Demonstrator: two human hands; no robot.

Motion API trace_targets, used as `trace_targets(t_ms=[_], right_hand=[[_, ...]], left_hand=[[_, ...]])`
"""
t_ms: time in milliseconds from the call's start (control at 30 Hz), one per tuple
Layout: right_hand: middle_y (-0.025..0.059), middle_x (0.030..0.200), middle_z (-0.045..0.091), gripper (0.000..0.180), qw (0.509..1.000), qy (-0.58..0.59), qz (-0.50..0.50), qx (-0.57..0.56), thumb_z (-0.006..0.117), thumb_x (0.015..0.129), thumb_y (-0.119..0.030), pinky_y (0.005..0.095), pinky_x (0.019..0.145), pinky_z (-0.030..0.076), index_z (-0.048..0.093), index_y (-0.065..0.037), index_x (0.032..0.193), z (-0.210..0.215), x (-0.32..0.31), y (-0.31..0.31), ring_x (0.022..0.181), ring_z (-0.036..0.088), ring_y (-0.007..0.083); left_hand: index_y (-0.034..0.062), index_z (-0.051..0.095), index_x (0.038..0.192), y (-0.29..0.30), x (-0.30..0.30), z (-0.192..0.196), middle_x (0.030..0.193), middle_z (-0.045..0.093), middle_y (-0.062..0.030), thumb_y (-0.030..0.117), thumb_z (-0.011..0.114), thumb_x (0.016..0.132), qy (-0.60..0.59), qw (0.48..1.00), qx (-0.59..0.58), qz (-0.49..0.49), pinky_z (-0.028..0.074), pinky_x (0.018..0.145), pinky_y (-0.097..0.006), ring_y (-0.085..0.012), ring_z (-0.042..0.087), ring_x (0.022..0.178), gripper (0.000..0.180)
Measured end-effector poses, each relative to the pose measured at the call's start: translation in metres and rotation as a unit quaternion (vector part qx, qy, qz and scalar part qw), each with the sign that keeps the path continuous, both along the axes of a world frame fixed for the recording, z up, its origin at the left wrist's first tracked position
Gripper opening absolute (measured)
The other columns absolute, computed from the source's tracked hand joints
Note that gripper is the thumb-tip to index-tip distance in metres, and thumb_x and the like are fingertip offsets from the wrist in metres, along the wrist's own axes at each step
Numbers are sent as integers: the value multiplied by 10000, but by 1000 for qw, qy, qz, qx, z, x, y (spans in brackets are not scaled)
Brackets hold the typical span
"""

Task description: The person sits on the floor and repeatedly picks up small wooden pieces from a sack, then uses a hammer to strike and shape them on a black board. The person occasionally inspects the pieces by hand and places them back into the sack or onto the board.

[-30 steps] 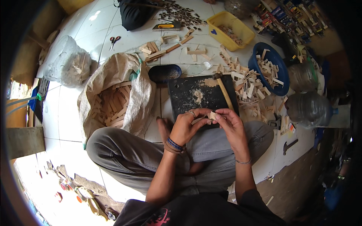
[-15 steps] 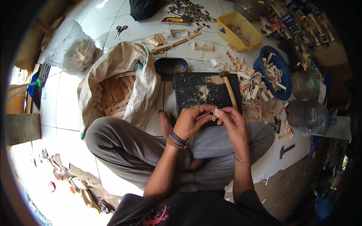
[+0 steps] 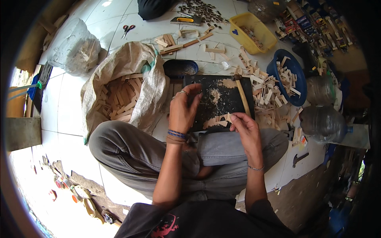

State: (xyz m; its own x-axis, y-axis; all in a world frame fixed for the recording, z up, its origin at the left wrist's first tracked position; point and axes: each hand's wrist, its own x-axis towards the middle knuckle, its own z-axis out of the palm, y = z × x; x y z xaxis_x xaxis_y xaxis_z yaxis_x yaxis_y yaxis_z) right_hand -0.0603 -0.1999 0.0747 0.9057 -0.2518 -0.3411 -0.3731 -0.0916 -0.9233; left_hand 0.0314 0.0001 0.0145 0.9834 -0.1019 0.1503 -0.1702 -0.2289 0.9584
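My right hand [image 3: 247,129] pinches a small pale wooden piece [image 3: 229,117] over the near edge of a black board [image 3: 196,85]. My left hand [image 3: 183,109] is raised over the board's left side, thumb and fingers apart, and no object shows in it. Along the near edge of the board lie several flat wood bits [image 3: 218,122], partly behind my right fingers. A wooden-handled hammer [image 3: 242,95] rests on the board's right side. Wood shavings [image 3: 214,96] lie scattered on its middle.
Left of the board stands a woven sack [image 3: 152,89] of wood strips. To the right are a heap of wood pieces [image 3: 270,93], a blue basin [image 3: 303,81] and a yellow tub [image 3: 234,33]. Beyond the board sits a dark blue tray [image 3: 180,68]; scissors [image 3: 127,31] lie farther off.
My left hand has let go of the wooden piece and moved left and up, its fingers parting. My right hand still holds the piece in nearly the same spot.
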Motion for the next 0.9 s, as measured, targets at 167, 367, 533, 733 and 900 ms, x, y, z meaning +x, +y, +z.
trace_targets(t_ms=[167, 367, 533, 733, 900], right_hand=[[-26, 815, 664, 226, 1000, 12, 4, 3, 699, 1024, -228, 215, 704, 430, 721, -21, 1109, -4, 1, -1, 754, 592, 46], [-30, 803, 649, 209, 1000, -3, 2, 17, 705, 1021, -210, 217, 713, 444, 719, -19, 1104, -6, 0, 1, 752, 583, 48], [-26, 797, 645, 197, 1000, -4, -4, 29, 698, 1025, -188, 218, 720, 456, 717, -10, 1107, -5, 0, 3, 753, 584, 49], [-16, 789, 650, 198, 1000, -3, 6, 12, 691, 1028, -177, 219, 711, 465, 719, 7, 1098, -4, -1, 5, 743, 592, 50], [-12, 784, 654, 191, 999, -16, -5, 32, 690, 1026, -165, 220, 708, 472, 720, 11, 1094, -5, -1, 6, 738, 598, 54]], left_hand=[[92, 714, 1105, -16, 8, -12, 941, 781, -86, 191, 761, 865, -10, 981, 192, -6, 562, 806, -457, -343, 724, 922, 264], [137, 730, 1112, -39, 18, -23, 886, 771, -87, 263, 762, 868, -65, 956, 284, 29, 537, 752, -484, -334, 712, 855, 276], [151, 723, 1142, -56, 24, -28, 915, 763, -98, 283, 739, 888, -92, 943, 318, 34, 517, 777, -482, -330, 701, 927, 287], [124, 704, 1128, -62, 21, -28, 937, 753, -110, 295, 727, 897, -126, 940, 314, 39, 484, 819, -487, -336, 679, 996, 289], [95, 679, 1089, -66, 18, -32, 916, 746, -114, 239, 698, 911, -137, 937, 319, 45, 482, 795, -490, -359, 675, 953, 230]])
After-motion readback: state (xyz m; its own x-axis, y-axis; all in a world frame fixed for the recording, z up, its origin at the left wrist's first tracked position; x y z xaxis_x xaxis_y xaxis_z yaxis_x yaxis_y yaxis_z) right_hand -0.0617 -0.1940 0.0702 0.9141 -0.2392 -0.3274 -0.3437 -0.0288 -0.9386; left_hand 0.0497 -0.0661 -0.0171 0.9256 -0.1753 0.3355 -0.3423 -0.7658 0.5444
